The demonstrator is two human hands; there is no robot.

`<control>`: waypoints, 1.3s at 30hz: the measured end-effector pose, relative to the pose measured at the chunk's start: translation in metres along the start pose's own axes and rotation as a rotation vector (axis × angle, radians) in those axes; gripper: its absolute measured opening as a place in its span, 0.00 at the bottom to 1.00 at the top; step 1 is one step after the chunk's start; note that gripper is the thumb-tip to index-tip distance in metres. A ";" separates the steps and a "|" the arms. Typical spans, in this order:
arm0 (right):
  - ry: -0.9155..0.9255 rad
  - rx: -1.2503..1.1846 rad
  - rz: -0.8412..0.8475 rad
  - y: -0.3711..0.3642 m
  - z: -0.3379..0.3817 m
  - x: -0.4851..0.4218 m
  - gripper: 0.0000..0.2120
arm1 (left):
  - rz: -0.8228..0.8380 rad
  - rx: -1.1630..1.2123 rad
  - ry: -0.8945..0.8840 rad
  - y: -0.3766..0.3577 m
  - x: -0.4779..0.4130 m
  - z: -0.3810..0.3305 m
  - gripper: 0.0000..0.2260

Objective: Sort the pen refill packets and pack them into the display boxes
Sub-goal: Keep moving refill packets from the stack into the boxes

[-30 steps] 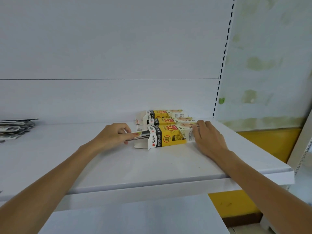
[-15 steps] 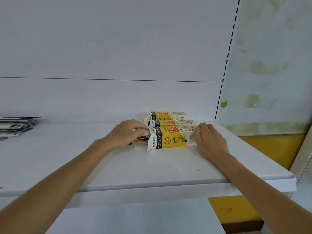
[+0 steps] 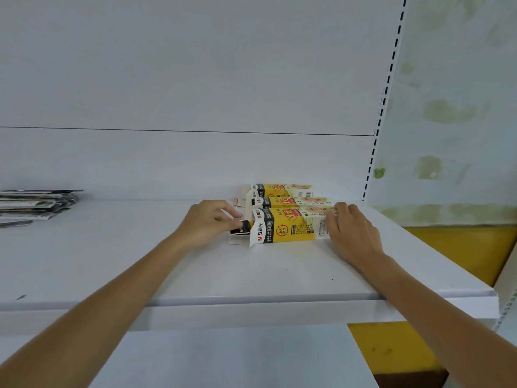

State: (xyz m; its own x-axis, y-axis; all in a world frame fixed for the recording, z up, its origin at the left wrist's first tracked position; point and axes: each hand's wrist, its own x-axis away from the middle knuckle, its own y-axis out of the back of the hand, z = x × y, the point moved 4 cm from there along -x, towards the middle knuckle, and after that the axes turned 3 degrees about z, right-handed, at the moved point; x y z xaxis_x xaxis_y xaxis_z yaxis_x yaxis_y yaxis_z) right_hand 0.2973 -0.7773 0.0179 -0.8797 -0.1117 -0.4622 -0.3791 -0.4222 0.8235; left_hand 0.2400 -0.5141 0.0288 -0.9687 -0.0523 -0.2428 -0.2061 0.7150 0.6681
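On the white shelf (image 3: 195, 275), the nearest display box (image 3: 291, 229) lies on its side; the left hand (image 3: 207, 222) pinches a refill packet (image 3: 240, 228) at its open mouth, and the right hand (image 3: 352, 233) grips the closed end. Brace that end and slide the packet in straight, clear of the flap (image 3: 235, 241).

White shelf (image 3: 251, 275) beside a slotted upright (image 3: 383, 107) and stained wall (image 3: 453, 113).
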 end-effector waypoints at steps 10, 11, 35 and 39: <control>-0.015 -0.017 -0.021 0.000 -0.002 -0.002 0.13 | -0.064 0.026 0.008 -0.024 -0.009 0.000 0.04; -0.019 -0.023 -0.017 0.000 -0.002 -0.001 0.13 | -0.098 0.019 -0.005 -0.024 -0.007 -0.001 0.03; 0.574 -0.130 -0.057 -0.013 0.248 -0.020 0.23 | -0.437 -0.350 0.219 0.138 0.103 0.076 0.09; 0.725 -0.203 -0.049 -0.023 0.342 0.002 0.22 | -0.535 -0.410 0.343 0.196 0.163 0.110 0.11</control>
State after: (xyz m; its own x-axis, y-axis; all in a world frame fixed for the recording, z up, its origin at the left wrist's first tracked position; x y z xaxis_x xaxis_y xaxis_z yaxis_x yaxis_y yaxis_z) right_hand 0.2063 -0.4600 0.1107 -0.4271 -0.6230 -0.6553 -0.2912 -0.5913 0.7520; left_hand 0.0569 -0.3061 0.0428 -0.6971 -0.5812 -0.4199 -0.6305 0.2181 0.7449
